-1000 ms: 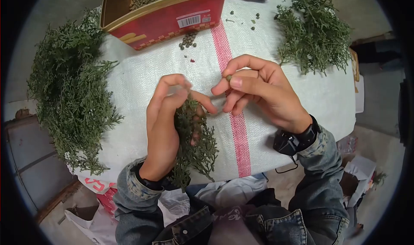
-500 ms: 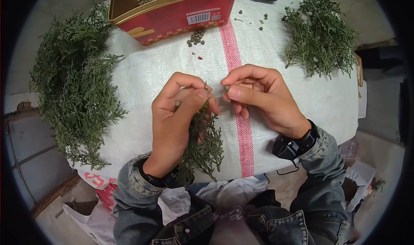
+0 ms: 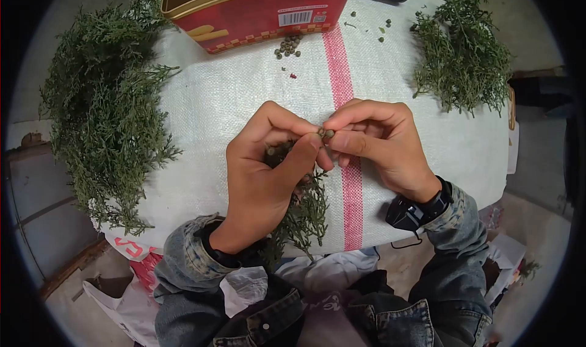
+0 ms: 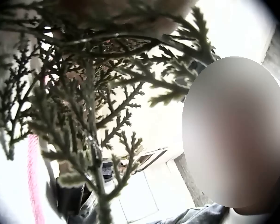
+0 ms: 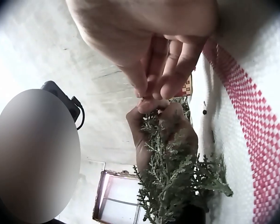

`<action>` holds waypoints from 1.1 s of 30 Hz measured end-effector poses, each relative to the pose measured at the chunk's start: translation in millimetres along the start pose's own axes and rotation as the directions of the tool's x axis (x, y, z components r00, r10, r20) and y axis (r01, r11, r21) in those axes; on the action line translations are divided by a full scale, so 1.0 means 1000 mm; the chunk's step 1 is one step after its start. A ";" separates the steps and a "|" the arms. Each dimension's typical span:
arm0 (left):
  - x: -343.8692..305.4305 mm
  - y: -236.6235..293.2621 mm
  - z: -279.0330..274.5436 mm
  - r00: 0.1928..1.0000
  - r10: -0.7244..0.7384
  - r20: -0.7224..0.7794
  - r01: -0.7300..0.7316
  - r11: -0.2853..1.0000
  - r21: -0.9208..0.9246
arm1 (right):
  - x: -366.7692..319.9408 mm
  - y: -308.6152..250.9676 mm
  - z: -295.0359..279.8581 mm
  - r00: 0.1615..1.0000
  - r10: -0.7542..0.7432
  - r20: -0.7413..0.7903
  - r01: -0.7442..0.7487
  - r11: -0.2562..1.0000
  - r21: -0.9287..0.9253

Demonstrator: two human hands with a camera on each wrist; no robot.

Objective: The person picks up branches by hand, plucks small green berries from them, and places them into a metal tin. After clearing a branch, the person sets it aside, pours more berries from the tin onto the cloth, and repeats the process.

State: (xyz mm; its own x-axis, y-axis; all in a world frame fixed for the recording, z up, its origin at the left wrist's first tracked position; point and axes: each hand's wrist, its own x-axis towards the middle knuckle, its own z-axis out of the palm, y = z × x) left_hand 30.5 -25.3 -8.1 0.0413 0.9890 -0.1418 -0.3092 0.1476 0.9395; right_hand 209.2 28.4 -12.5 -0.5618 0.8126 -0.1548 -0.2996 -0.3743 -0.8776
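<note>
My left hand [image 3: 259, 173] holds a green scaly-leaved conifer sprig [image 3: 306, 216], which hangs down below the palm. Between thumb and forefinger, my right hand [image 3: 394, 145] pinches a small round greenish-brown cone [image 3: 329, 133]. Both sets of fingertips meet over the white woven sack, and another small cone shows at the left fingertips. Close up in the left wrist view, the sprig [image 4: 91, 116] fans out in front of the camera. From the right wrist, the right hand [image 5: 154, 42] appears above the left, with the sprig [image 5: 165, 163] hanging below.
Behind the hands stands a red tin [image 3: 256, 23] with round cones inside; a few loose cones [image 3: 288, 46] lie at its base. A large heap of sprigs [image 3: 110, 115] lies left, a smaller heap [image 3: 467, 54] right. The white sack [image 3: 421, 133] has a red stripe.
My left hand has moved right, bringing its fingertips from apart up to those of my right hand, and now pinches at the cones. The head view has shifted slightly.
</note>
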 end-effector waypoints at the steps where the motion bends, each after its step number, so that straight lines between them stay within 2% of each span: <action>1: 0.000 0.000 0.001 1.000 0.005 -0.004 -0.005 1.000 0.000 | -0.001 0.001 -0.001 1.000 0.002 -0.009 -0.002 1.000 -0.010; 15: -0.001 -0.001 -0.001 1.000 -0.007 0.002 0.007 1.000 -0.029 | 0.001 0.003 0.001 0.998 -0.066 -0.013 0.066 0.998 -0.019; 19: 0.001 -0.005 -0.001 0.997 0.072 -0.005 -0.072 0.997 -0.031 | 0.001 0.006 -0.001 0.997 -0.076 0.016 0.077 0.997 -0.025; 24: 0.002 0.001 -0.003 1.000 -0.029 0.004 0.028 0.996 0.087 | -0.002 0.007 0.002 0.995 -0.086 -0.057 0.078 0.987 -0.139; 27: 0.004 0.003 -0.003 0.994 -0.113 -0.004 0.113 0.985 0.128 | -0.002 0.008 0.003 0.985 -0.162 -0.056 0.144 0.960 -0.239; 31: 0.007 0.004 0.000 0.989 -0.143 0.025 0.140 0.986 0.090 | -0.004 0.005 0.003 0.986 -0.161 -0.049 0.144 0.958 -0.249; 33: 0.005 0.008 0.005 0.984 -0.178 0.003 0.178 0.983 -0.035 | -0.003 0.005 0.000 0.988 -0.141 -0.065 0.127 0.974 -0.190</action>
State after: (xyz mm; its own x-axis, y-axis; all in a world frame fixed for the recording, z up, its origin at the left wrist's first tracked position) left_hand 33.2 -19.4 0.9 0.0987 0.9470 -0.3058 -0.3296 0.3211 0.8879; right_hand 208.9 23.9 -16.7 -0.4623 0.8848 -0.0586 -0.2165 -0.1768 -0.9601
